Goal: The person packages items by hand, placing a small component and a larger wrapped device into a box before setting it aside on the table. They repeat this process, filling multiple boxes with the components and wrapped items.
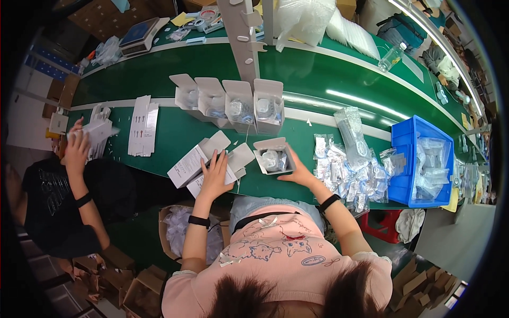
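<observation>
The person in the pink shirt sits at a green work table (175, 143) and works with both hands at its near edge. The left hand (216, 172) lies flat, fingers spread, on a pile of folded white cartons (204, 159), seemingly pressing them down so that the top one can be slid off or held steady. The right hand (298, 172) rests just beside an open white box (273, 157) and touches its right wall with loosely curled fingers, apparently bracing it; whether it pinches the wall cannot be told. That box stands with its flap up and holds a clear packed part, so it looks to be the one in hand, directly in front of the person. Four more open boxes (228, 100), already filled, stand in a row farther back near the pale strip, flaps raised alike, probably set out of the way. A heap of small clear bags (350, 172) lies within the right hand's reach, and a blue bin (419, 159) of more bags stands beyond it. At the left, another person holds a white carton (98, 130) up.
</observation>
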A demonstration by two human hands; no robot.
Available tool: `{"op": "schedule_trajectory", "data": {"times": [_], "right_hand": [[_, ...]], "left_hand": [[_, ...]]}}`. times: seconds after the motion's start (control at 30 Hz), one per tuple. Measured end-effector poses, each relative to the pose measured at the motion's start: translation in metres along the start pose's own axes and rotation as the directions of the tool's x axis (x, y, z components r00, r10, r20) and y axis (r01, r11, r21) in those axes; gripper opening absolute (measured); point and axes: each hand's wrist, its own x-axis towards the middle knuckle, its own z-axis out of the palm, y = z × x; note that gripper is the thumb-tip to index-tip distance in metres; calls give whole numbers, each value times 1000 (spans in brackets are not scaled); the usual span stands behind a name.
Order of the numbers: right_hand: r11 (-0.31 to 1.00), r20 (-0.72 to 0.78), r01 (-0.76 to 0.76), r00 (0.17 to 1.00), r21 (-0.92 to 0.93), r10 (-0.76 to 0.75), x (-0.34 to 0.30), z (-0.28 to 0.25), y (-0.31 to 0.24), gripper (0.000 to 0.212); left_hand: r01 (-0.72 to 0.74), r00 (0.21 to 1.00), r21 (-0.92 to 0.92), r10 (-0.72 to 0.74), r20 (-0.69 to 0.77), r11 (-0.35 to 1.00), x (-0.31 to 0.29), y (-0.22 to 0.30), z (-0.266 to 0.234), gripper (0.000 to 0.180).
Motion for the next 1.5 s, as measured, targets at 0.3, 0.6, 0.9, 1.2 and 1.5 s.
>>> {"op": "schedule_trajectory", "data": {"times": [0.3,0.6,0.9,1.2,1.5], "right_hand": [[990,-63,96,993,-100,-103,42,60,22,88],[997,-236,33,971,-68,-48,66,101,-5,85],[354,20,-120,962,927,273,-32,-32,-78,63],[465,-514,-387,838,-797,-185,36,-155,-12,70],[490,-562,-573,805,-657,188,48,-209,4,69]], "left_hand": [[-23,992,-282,-14,-129,959,-52,14,-67,71],[-341,939,-771,240,-247,538,-44,51,-123,84],[-406,913,-710,231,-335,575,67,157,-39,93],[-240,969,-725,198,-145,646,107,141,-16,79],[-375,909,-599,154,-387,708,113,135,13,71]]}}
